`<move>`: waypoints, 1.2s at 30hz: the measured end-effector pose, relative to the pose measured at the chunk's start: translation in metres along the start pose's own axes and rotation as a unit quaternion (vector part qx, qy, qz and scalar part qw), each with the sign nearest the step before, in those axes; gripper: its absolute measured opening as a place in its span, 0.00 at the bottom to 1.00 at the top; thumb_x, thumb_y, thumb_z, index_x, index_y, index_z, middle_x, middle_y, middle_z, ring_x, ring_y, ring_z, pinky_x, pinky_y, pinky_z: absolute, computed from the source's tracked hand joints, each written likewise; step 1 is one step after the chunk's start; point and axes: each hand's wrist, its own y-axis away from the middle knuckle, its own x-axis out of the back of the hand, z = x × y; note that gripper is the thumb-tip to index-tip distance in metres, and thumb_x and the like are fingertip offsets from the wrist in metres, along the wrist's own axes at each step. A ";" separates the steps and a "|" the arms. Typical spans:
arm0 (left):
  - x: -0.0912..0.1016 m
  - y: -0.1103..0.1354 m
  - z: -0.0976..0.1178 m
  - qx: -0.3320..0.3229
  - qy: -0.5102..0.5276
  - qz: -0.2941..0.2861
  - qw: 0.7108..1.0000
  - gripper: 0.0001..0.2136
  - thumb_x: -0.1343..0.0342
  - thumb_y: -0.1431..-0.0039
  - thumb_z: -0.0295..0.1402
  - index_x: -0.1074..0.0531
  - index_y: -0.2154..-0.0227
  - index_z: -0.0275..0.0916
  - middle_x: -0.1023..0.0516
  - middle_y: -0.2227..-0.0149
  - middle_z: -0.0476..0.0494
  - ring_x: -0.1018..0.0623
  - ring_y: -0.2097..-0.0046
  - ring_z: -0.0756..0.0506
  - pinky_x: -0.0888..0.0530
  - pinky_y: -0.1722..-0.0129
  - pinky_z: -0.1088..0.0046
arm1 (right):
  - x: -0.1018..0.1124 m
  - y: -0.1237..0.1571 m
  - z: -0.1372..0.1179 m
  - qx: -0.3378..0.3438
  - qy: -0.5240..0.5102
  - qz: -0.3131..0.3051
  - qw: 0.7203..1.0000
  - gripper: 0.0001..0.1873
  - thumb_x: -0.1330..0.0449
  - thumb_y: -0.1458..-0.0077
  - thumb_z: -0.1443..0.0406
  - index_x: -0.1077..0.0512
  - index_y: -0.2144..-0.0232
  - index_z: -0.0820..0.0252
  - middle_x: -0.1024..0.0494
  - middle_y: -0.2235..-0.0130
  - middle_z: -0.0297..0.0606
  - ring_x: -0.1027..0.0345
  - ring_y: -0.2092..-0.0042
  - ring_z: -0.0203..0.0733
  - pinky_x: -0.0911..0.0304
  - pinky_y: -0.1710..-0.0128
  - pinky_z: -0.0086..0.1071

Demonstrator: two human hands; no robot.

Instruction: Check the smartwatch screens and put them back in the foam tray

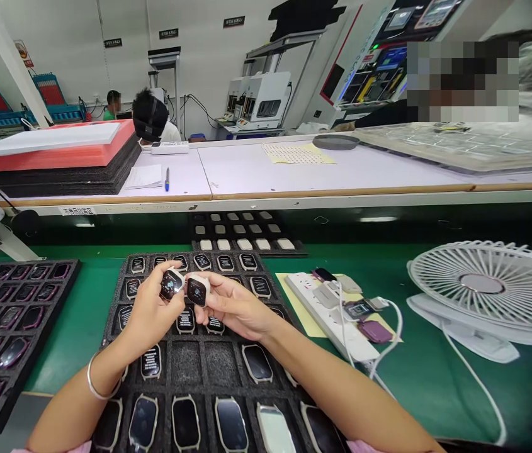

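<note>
My left hand [155,308] grips a smartwatch body [172,284] with a pale case and a lit dark screen. Close beside it, a second smartwatch body [198,290] is pinched between the thumb and fingers of my right hand [237,308]. Both screens face up toward me, with small graphics too fine to read. Below the hands lies a black foam tray [185,362] with rows of similar watch bodies; some screens show white text, others are dark. Two pockets in the tray's middle hold no watch. My forearms hide parts of the tray.
A second foam tray [55,333] of purple-rimmed watches lies at left. Behind stands another tray [247,228]. At right are a white power strip [327,318] with cables and a white fan [483,286]. A raised shelf [242,179] runs across the back, bearing stacked foam [53,154]. Other people sit beyond.
</note>
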 end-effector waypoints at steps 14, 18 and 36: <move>-0.001 0.003 0.003 0.024 0.031 -0.012 0.999 0.19 0.43 0.46 0.33 0.31 0.50 0.39 0.23 0.61 0.44 0.25 0.62 0.45 0.28 0.62 0.69 | -0.003 0.001 -0.002 0.003 -0.011 0.003 1.000 0.24 0.27 0.48 0.60 0.27 0.50 0.58 0.21 0.68 0.33 0.24 0.68 0.37 0.33 0.66 0.29; -0.001 0.003 0.002 0.030 0.038 -0.013 0.999 0.20 0.43 0.48 0.32 0.31 0.49 0.39 0.23 0.59 0.42 0.25 0.61 0.45 0.28 0.62 0.68 | -0.003 0.001 -0.003 0.007 -0.020 0.010 1.000 0.25 0.27 0.49 0.60 0.27 0.50 0.59 0.21 0.68 0.33 0.25 0.69 0.36 0.33 0.66 0.29; -0.003 0.002 0.000 0.017 0.041 -0.018 0.999 0.20 0.42 0.47 0.32 0.30 0.50 0.40 0.23 0.62 0.47 0.25 0.63 0.47 0.30 0.62 0.73 | 0.001 0.001 -0.001 0.004 0.010 -0.009 1.000 0.28 0.28 0.47 0.57 0.30 0.48 0.61 0.21 0.70 0.33 0.26 0.69 0.37 0.34 0.65 0.31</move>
